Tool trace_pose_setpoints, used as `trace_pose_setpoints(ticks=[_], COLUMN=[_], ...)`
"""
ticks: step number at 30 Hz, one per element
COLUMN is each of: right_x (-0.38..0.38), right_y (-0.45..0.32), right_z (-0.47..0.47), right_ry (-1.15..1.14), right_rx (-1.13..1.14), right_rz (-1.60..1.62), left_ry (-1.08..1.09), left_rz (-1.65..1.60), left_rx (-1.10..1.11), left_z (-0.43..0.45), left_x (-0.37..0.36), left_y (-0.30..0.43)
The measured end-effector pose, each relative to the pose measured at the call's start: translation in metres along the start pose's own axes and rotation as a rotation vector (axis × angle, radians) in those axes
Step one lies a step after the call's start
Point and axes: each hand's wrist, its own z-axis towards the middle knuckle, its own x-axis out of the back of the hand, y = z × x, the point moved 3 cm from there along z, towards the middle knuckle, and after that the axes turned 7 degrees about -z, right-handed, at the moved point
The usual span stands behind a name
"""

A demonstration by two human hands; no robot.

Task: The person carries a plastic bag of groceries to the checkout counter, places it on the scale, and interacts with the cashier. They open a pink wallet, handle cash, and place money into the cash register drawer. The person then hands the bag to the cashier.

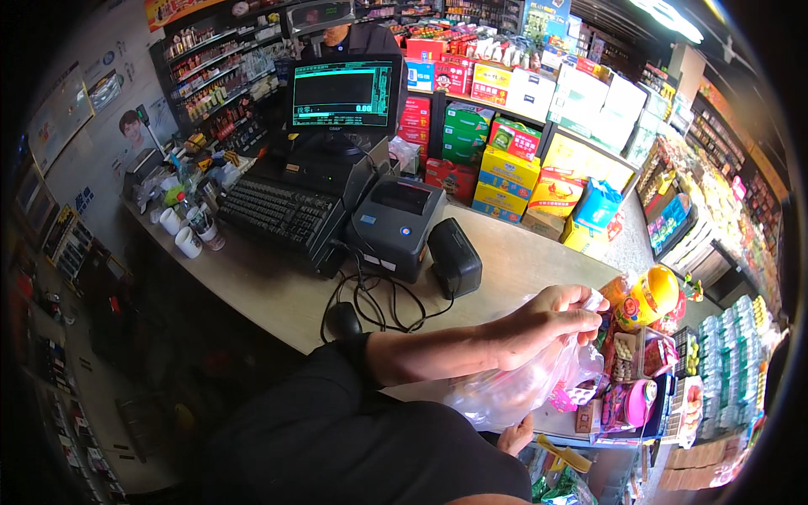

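My left hand (558, 325) pinches the gathered top of a clear plastic bag (499, 391) that hangs over the counter's right part. The bag's contents are pale and too blurred to tell. My right hand (516, 435) is just below the bag, near the counter edge; its fingers are partly hidden, and whether it touches the bag is unclear. Right of the bag are a yellow round-topped container (656, 293), a pink round container (641, 402) and clear tubs of packaged goods (656, 350).
On the wooden counter (524, 252) stand a monitor (341, 91), keyboard (278, 208), printer (398, 221), black speaker-like box (454, 257), mouse (344, 320) and looped cables (394, 309). Paper cups (188, 242) stand at left. A person (372, 41) is behind the monitor. Stacked cartons (505, 180) are beyond.
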Motion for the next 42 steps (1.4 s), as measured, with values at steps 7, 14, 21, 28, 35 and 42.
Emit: trace_pose_setpoints(ticks=[7,14,21,28,35,42], right_x=[-0.034,-0.042,-0.039,-0.037,-0.038,-0.038], right_y=[0.037,0.049,0.052,0.055,0.050,0.049], right_z=[0.030,0.035,0.036,0.034,0.038,0.035], right_ry=[0.184,0.246,0.252,0.302,0.264,0.292], right_rx=[0.415,0.433,0.379,0.384,0.344,0.336], right_rz=[-0.527,-0.634,-0.632,-0.594,-0.618,-0.605], left_ry=[0.018,0.138,0.179,0.363,0.293,0.169], left_rz=[0.065,0.194,0.297,0.464,0.402,0.660], left_rx=[0.037,-0.090,-0.223,-0.263,-0.099,0.075], left_z=[0.038,0.120,0.229,0.295,0.339,0.303], left_x=[0.022,0.068,0.097,0.122,0.234,0.226], left_y=[-0.016,-0.023,-0.014,-0.033,-0.045,-0.084])
